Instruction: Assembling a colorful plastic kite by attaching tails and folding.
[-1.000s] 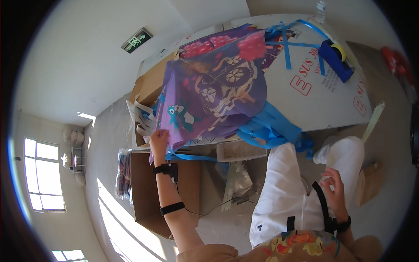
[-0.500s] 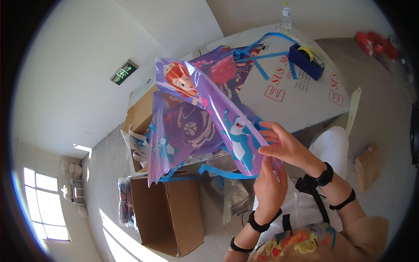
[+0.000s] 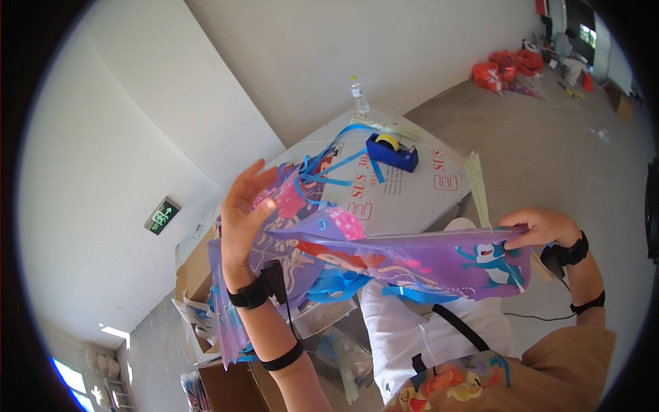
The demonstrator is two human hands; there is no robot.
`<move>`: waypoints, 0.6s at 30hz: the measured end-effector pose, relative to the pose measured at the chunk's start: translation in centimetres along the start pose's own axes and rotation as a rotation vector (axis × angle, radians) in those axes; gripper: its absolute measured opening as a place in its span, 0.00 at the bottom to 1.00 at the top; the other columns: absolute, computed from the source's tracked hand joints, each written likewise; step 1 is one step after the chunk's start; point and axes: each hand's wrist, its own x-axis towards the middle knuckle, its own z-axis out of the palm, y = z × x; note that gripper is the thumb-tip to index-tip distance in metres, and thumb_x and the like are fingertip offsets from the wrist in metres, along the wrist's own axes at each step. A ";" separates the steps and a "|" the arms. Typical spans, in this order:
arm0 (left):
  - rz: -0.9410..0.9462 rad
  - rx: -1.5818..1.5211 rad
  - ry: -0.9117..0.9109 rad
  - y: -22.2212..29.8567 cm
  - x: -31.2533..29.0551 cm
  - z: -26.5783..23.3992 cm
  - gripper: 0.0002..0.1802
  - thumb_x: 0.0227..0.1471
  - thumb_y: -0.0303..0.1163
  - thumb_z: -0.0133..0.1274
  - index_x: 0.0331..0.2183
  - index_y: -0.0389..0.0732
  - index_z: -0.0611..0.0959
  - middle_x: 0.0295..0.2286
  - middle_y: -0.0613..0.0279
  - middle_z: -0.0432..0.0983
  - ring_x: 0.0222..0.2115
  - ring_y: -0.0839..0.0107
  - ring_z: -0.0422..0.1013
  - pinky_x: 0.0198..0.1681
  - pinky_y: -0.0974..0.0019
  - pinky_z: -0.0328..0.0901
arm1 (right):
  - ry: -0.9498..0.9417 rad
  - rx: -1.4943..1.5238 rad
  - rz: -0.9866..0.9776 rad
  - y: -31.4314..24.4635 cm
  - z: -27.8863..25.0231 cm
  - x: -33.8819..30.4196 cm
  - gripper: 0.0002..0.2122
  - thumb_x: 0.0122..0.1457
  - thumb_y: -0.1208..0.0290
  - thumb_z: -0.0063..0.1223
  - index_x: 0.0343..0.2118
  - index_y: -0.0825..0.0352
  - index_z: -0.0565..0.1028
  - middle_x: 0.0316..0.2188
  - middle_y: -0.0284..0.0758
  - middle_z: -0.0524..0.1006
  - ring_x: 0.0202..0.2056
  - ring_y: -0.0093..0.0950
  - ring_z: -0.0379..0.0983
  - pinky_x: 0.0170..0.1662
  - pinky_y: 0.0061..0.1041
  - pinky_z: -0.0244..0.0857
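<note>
One purple printed sheet (image 3: pixel 439 266) stretches from centre to right of frame, pinched there by the right hand (image 3: pixel 542 228), while the left hand (image 3: pixel 241 214), left of centre, is spread.

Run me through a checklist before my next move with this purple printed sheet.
1. Right hand has a grip on the purple sheet: ok, at its right end.
2. Left hand has a grip too: not ok, it stands open.
3. Sheet spread flat: not ok, it narrows in creases leftward.
4. Blue ribbon free of the sheet: cannot tell, it shows along the lower edge.
5. Blue tape dispenser on the white printed surface: ok.
</note>
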 end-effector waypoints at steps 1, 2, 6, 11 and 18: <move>-0.011 -0.062 -0.124 0.0 0.2 0.3 0.44 0.41 0.40 0.73 0.57 0.34 0.74 0.49 0.46 0.76 0.53 0.58 0.72 0.57 0.58 0.65 | 0.060 0.082 0.089 0.5 -0.4 -1.4 0.15 0.59 0.74 0.61 0.47 0.73 0.76 0.38 0.33 0.79 0.38 0.22 0.74 0.45 0.22 0.67; -0.048 -0.107 -0.231 -0.1 0.1 0.7 0.44 0.41 0.43 0.73 0.56 0.34 0.75 0.48 0.46 0.77 0.50 0.58 0.73 0.56 0.58 0.65 | 0.131 0.186 0.062 0.9 -0.8 -2.7 0.15 0.58 0.73 0.61 0.47 0.73 0.76 0.38 0.33 0.79 0.39 0.21 0.74 0.46 0.22 0.67; -0.112 -0.096 -0.285 -2.0 -0.7 3.4 0.24 0.47 0.36 0.70 0.45 0.35 0.84 0.39 0.55 0.82 0.41 0.69 0.77 0.48 0.63 0.68 | 0.254 0.306 0.038 3.0 -2.5 -6.0 0.17 0.56 0.71 0.63 0.46 0.73 0.77 0.38 0.32 0.79 0.40 0.19 0.74 0.46 0.20 0.67; -0.083 -0.177 -0.058 -3.1 -1.0 5.9 0.10 0.54 0.32 0.64 0.35 0.34 0.85 0.30 0.68 0.82 0.31 0.80 0.74 0.37 0.75 0.67 | 0.304 -0.101 0.224 4.4 -6.6 -4.3 0.11 0.59 0.69 0.59 0.40 0.72 0.78 0.36 0.32 0.80 0.37 0.24 0.76 0.42 0.23 0.68; -0.174 0.297 0.239 -1.4 0.4 5.6 0.12 0.55 0.33 0.62 0.31 0.32 0.85 0.23 0.69 0.79 0.22 0.83 0.67 0.27 0.75 0.63 | 1.226 -0.967 -0.445 1.7 -2.3 7.8 0.14 0.59 0.70 0.59 0.47 0.66 0.74 0.46 0.41 0.76 0.46 0.43 0.72 0.50 0.41 0.64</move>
